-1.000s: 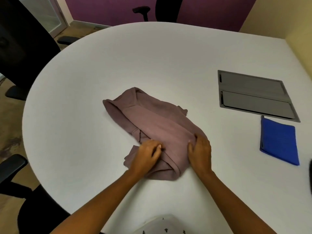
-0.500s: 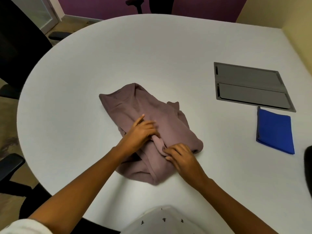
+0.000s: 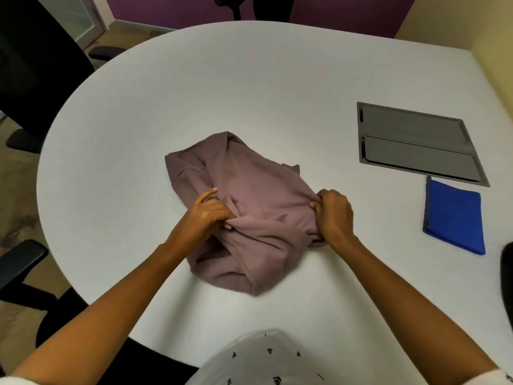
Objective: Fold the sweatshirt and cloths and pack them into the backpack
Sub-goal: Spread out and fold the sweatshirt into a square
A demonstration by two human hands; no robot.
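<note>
Gripping the sweatshirt (image 3: 249,184) with your left hand (image 3: 209,213) at 9 o'clock and right hand (image 3: 334,215) at 3, you have its length running toward 11.

Your right grip (image 3: 334,215) has swung from the middle of the mauve sweatshirt (image 3: 258,187) out to its right edge, clutching fabric there; your left grip (image 3: 208,215), half a second ago almost touching it, now stands apart, pinching a fold.

left hand (image 3: 207,215), right hand (image 3: 335,215), both clenched
</note>
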